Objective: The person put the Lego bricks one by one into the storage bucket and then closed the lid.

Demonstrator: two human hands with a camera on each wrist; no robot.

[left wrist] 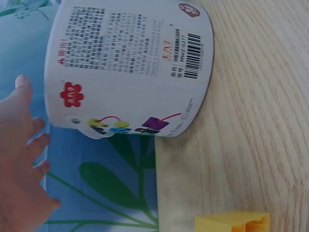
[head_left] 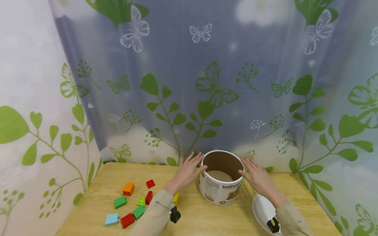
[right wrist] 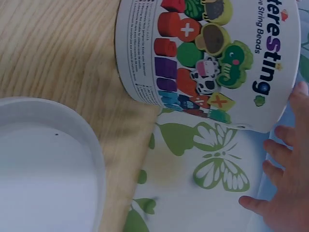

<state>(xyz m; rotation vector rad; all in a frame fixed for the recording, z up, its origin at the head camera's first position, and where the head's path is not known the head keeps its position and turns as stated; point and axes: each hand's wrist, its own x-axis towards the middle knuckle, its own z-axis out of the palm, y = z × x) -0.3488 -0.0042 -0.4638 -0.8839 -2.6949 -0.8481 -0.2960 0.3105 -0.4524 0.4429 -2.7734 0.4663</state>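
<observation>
Curtain (head_left: 177,49), butterfly and leaf print, hangs behind the tub. Wood table (head_left: 200,219) under the tub; its flat top probably why everything sits steady. White printed tub (head_left: 222,193) stands upright near the table's back edge, mouth up, lid off, so the inside faces the head camera. White round lid (head_left: 261,206), or a shallow dish, can't tell which, lies flat to the right of the tub, apart from it; likely parked there so the mouth stays uncovered.

Left hand (head_left: 187,172) at the tub's left rim, right hand (head_left: 260,177) at its right rim. Fingers on both spread and fairly straight, not curled round anything; contact with the rim can't be told. Matched placement either side looks suited to steadying or squaring the tub.

Toy blocks scattered left of the tub, loose and spaced, likely so each can be picked out: orange block (head_left: 128,189), light blue block (head_left: 112,219), greens, reds. Yellow block (left wrist: 231,222) nearest the tub, partly behind the left forearm in head view.
</observation>
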